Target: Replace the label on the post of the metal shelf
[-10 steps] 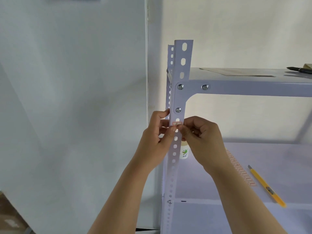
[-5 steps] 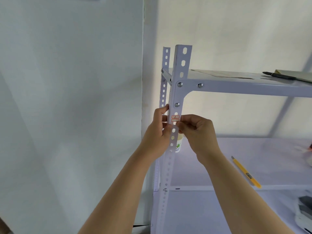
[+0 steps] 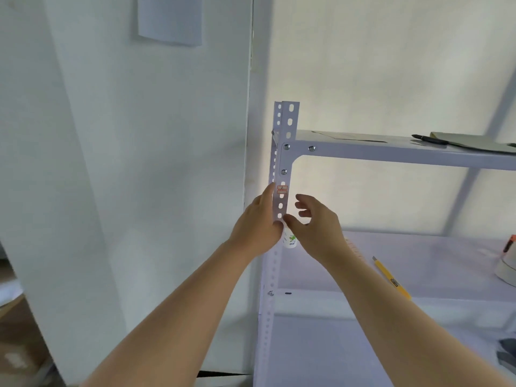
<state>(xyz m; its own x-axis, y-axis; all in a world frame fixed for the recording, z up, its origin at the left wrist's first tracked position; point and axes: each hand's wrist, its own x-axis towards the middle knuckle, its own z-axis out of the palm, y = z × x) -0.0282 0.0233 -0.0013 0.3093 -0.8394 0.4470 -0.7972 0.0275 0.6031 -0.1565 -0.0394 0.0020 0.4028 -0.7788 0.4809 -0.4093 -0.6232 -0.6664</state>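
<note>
A small red-and-white label sticks on the perforated white metal shelf post; left hand flat against the post below the label, fingers extended; right hand just right of the post, fingers spread, holding nothing.

Red-white label stuck on upright perforated post
</note>
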